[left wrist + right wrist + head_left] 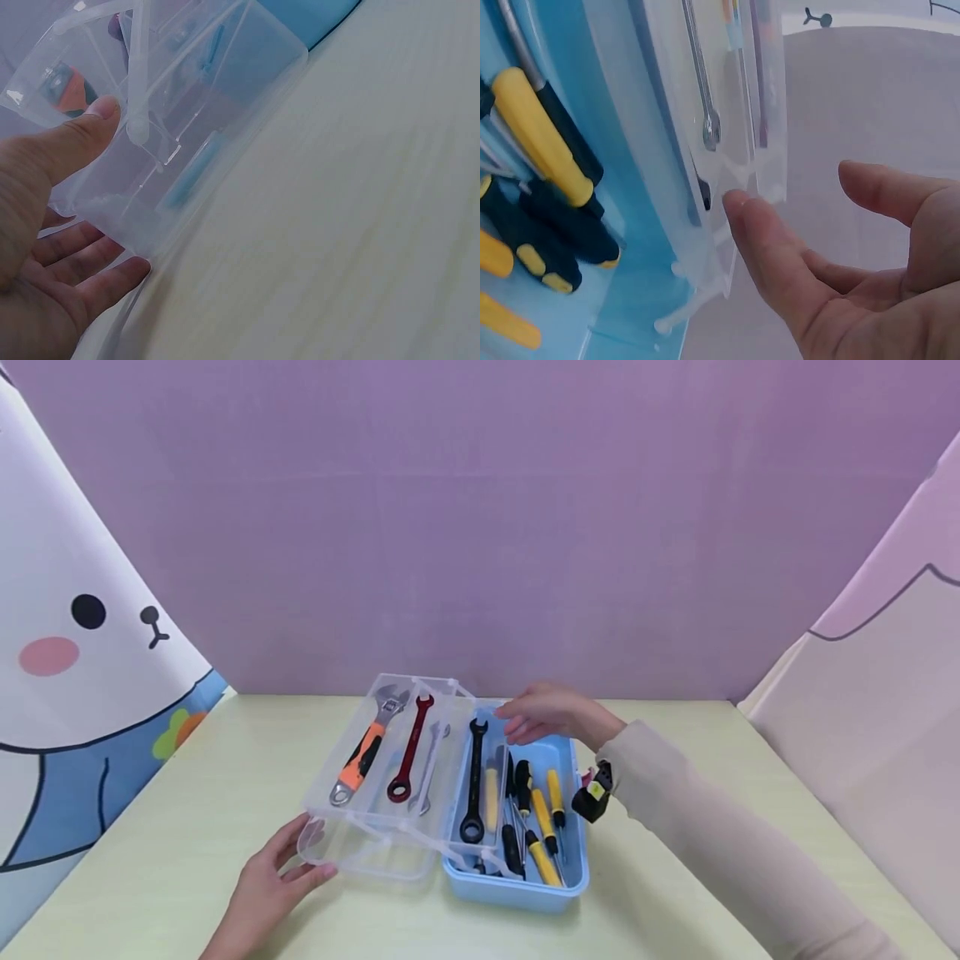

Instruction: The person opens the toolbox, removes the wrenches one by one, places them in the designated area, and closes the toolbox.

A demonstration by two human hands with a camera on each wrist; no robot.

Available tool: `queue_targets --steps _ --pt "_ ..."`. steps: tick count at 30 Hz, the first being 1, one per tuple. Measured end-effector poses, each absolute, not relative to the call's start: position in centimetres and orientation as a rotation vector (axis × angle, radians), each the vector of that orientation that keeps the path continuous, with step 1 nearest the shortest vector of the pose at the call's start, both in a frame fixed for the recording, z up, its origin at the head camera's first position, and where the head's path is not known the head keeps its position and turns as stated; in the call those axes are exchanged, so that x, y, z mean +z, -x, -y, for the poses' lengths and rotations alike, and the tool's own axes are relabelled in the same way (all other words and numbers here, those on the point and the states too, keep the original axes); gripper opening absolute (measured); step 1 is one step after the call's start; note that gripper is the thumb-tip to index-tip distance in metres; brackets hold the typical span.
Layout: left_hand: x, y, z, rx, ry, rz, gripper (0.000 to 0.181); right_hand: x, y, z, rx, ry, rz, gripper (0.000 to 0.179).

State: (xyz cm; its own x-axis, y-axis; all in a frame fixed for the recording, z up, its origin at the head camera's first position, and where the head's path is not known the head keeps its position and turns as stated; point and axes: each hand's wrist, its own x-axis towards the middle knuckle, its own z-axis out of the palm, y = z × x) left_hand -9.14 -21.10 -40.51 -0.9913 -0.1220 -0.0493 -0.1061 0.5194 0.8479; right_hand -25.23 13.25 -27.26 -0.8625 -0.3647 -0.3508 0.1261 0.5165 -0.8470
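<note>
A light blue toolbox point(517, 893) stands with its clear lid point(382, 864) swung out to the left. Clear trays point(442, 777) on folding arms spread over the lid and part of the box. They hold an orange-handled adjustable wrench point(363, 756), a red wrench point(411, 752), small silver wrenches point(431, 768) and a black wrench point(475, 785). My left hand point(266, 877) is at the lid's near left corner, fingers fairly straight against it, thumb apart. My right hand point(551, 714) hovers over the box's far end, fingers extended beside the tray's end; contact is unclear.
Several yellow-and-black screwdrivers point(543, 818) lie inside the blue box. The box rests on a pale wooden table point(187, 810). A purple backdrop point(480, 527) rises behind the table, with cartoon-printed cloth point(90, 693) at the left.
</note>
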Motion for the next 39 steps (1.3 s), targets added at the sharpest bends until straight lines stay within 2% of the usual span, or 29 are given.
queue_targets --steps 5,15,22,28,39 --pt "-40.5 9.1 21.0 -1.519 -0.166 2.681 0.087 -27.4 25.2 -11.8 -1.277 0.159 -2.278 0.04" --pt "-40.6 9.1 21.3 -1.514 -0.245 2.738 0.089 -28.4 25.2 -9.7 -1.168 0.157 -2.374 0.031" --pt "-40.8 9.1 21.1 -1.538 -0.226 2.687 0.085 -28.7 25.5 -8.9 -1.098 0.151 -2.378 0.032" --pt "-41.0 9.2 20.9 -1.55 -0.205 2.661 0.084 -28.8 25.8 -8.5 -1.056 0.143 -2.387 0.022" --pt "-40.5 9.1 20.9 -1.587 -0.253 2.694 0.086 -29.8 26.3 -7.6 -1.025 0.148 -2.471 0.029"
